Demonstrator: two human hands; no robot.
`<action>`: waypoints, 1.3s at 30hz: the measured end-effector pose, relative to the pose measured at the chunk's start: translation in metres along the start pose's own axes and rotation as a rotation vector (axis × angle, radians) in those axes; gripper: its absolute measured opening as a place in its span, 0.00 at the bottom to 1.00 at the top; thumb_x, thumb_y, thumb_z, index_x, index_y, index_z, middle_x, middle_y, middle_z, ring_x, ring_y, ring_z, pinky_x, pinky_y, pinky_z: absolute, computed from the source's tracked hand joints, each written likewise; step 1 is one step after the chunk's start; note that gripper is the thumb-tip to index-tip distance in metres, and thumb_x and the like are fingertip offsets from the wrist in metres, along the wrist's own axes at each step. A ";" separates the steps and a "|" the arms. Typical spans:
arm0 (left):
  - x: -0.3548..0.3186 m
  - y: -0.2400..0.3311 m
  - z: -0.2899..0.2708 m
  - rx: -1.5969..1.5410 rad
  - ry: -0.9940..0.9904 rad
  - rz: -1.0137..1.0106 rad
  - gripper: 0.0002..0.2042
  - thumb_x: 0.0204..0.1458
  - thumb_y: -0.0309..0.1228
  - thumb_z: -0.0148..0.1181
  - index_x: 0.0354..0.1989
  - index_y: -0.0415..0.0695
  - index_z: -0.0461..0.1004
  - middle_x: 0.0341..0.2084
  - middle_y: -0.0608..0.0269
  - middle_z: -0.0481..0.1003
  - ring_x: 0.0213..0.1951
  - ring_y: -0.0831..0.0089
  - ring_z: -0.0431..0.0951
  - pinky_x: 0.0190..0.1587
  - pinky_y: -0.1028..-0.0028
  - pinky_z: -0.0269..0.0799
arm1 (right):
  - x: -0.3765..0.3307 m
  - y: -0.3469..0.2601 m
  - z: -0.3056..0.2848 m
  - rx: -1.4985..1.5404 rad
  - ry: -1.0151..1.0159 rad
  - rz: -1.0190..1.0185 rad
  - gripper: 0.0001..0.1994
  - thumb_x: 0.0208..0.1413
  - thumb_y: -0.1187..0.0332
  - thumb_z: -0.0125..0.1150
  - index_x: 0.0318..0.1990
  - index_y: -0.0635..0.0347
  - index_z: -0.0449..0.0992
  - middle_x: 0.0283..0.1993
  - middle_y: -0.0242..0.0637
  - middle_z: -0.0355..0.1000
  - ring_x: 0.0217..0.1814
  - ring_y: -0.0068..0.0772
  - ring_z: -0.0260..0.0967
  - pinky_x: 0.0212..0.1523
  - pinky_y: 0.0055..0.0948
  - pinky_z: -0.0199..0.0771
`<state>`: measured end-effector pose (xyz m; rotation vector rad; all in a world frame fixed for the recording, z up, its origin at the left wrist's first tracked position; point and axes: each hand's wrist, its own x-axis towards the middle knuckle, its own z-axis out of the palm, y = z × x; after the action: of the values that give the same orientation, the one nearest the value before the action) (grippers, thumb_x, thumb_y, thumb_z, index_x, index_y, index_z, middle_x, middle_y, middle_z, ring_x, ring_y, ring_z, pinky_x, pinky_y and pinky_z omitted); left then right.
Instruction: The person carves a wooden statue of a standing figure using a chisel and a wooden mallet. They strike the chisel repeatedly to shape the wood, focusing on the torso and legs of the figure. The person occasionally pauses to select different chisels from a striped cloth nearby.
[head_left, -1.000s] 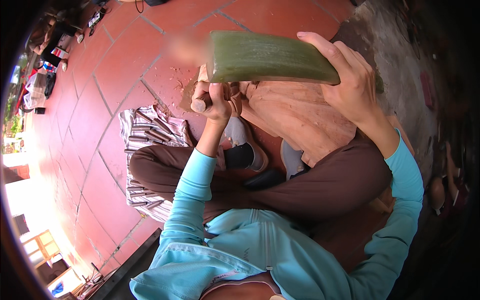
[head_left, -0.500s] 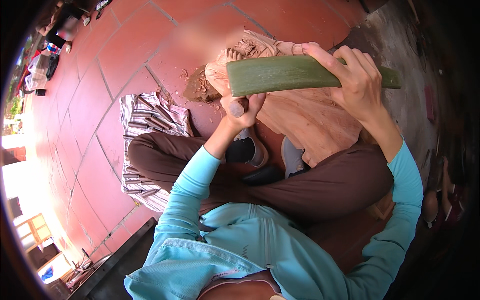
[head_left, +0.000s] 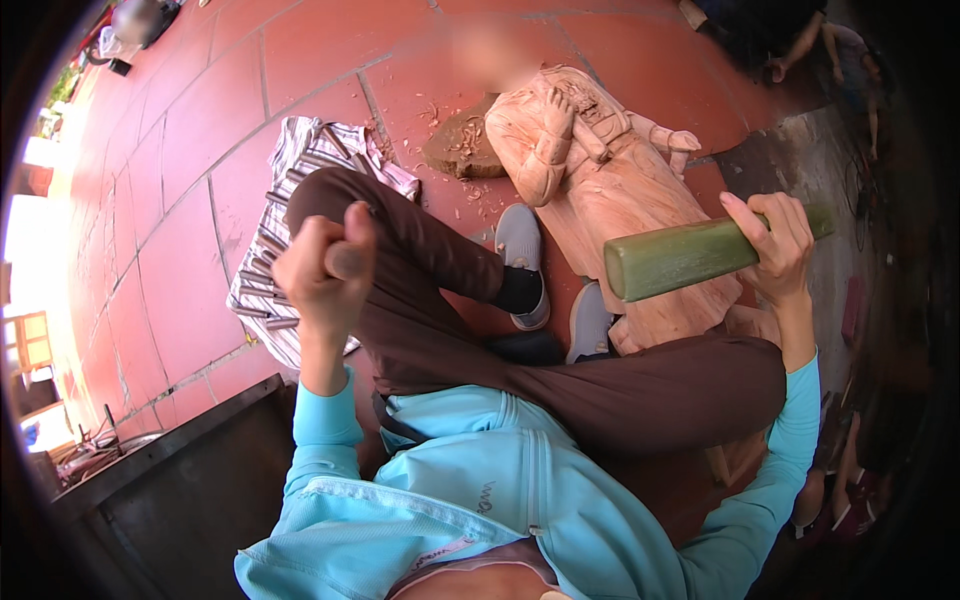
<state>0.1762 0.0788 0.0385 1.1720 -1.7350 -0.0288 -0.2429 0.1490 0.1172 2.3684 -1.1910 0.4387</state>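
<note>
My left hand (head_left: pixel 318 275) is raised over my left knee, closed round a carving chisel (head_left: pixel 345 262). Only the round butt of its wooden handle shows; the blade is hidden. On the right, my right hand (head_left: pixel 782 248) grips a long green block (head_left: pixel 680 262) near its far end, thumb lying along the top. The block is held above the lower part of a carved wooden figure (head_left: pixel 640 215), a robed body lying tilted on the floor between my feet and beyond. Neither hand touches the figure.
A striped cloth (head_left: pixel 290 150) with several chisels lies left of my knee. Wood shavings surround a round wooden block (head_left: pixel 462 145) by the figure's upper end. A dark box edge (head_left: pixel 170 440) is at lower left. Other people sit at the far right and far left.
My left hand has drawn back from the figure toward my left knee with the chisel. My right hand has lowered the green block to the right, uncovering the figure. My left knee is raised.
</note>
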 end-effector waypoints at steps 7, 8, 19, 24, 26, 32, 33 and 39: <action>-0.103 -0.190 -0.085 0.527 -0.186 -0.635 0.16 0.59 0.37 0.52 0.43 0.35 0.62 0.40 0.31 0.70 0.42 0.37 0.71 0.43 0.50 0.67 | -0.041 0.001 -0.001 0.039 -0.047 0.257 0.27 0.40 0.85 0.60 0.53 0.60 0.70 0.46 0.42 0.75 0.39 0.48 0.73 0.41 0.38 0.72; -0.130 -0.212 -0.082 0.383 -0.251 -0.741 0.16 0.59 0.36 0.50 0.44 0.36 0.59 0.40 0.27 0.69 0.44 0.35 0.71 0.45 0.48 0.66 | -0.048 0.002 0.000 0.047 -0.051 0.305 0.28 0.40 0.85 0.60 0.54 0.59 0.70 0.48 0.42 0.75 0.44 0.49 0.73 0.44 0.38 0.72; -0.205 -0.257 0.014 0.245 -0.403 -1.003 0.36 0.46 0.29 0.63 0.63 0.45 0.50 0.41 0.29 0.72 0.47 0.38 0.74 0.50 0.54 0.70 | -0.079 -0.002 -0.017 0.007 -0.108 0.537 0.29 0.43 0.86 0.59 0.57 0.59 0.70 0.54 0.46 0.73 0.54 0.51 0.72 0.50 0.36 0.71; -0.208 -0.278 0.011 0.496 -0.499 -0.786 0.13 0.46 0.28 0.62 0.42 0.48 0.75 0.44 0.43 0.64 0.45 0.45 0.71 0.48 0.56 0.72 | -0.093 -0.002 -0.011 0.032 -0.094 0.536 0.27 0.43 0.87 0.59 0.55 0.61 0.70 0.53 0.45 0.73 0.53 0.49 0.73 0.51 0.37 0.71; -0.198 -0.254 0.014 0.642 -0.598 -0.762 0.12 0.46 0.28 0.61 0.41 0.48 0.76 0.44 0.46 0.65 0.45 0.46 0.71 0.47 0.56 0.72 | -0.099 -0.005 -0.013 0.025 -0.099 0.559 0.27 0.43 0.87 0.59 0.55 0.61 0.70 0.53 0.45 0.73 0.53 0.49 0.73 0.51 0.37 0.71; -0.195 -0.239 0.034 0.684 -1.008 -0.812 0.12 0.52 0.32 0.54 0.38 0.38 0.79 0.40 0.45 0.79 0.42 0.48 0.80 0.43 0.57 0.77 | -0.114 -0.007 -0.022 0.048 -0.109 0.586 0.28 0.43 0.86 0.59 0.56 0.61 0.70 0.53 0.46 0.73 0.52 0.51 0.73 0.50 0.35 0.71; -0.192 -0.233 0.036 0.678 -1.009 -0.810 0.11 0.52 0.31 0.54 0.38 0.38 0.79 0.40 0.45 0.79 0.42 0.48 0.80 0.43 0.58 0.77 | -0.113 -0.008 -0.022 0.052 -0.110 0.587 0.28 0.42 0.88 0.58 0.55 0.62 0.70 0.52 0.47 0.74 0.52 0.50 0.73 0.51 0.35 0.71; -0.223 -0.266 0.028 0.609 -0.958 -0.869 0.13 0.50 0.37 0.59 0.38 0.42 0.80 0.37 0.46 0.79 0.42 0.51 0.80 0.43 0.58 0.76 | -0.104 -0.008 -0.016 0.090 -0.107 0.583 0.28 0.44 0.83 0.60 0.57 0.57 0.70 0.52 0.48 0.74 0.51 0.53 0.73 0.48 0.37 0.71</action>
<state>0.3442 0.0819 -0.2667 2.6005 -1.8903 -0.7309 -0.2980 0.2309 0.0798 2.1030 -1.9527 0.5605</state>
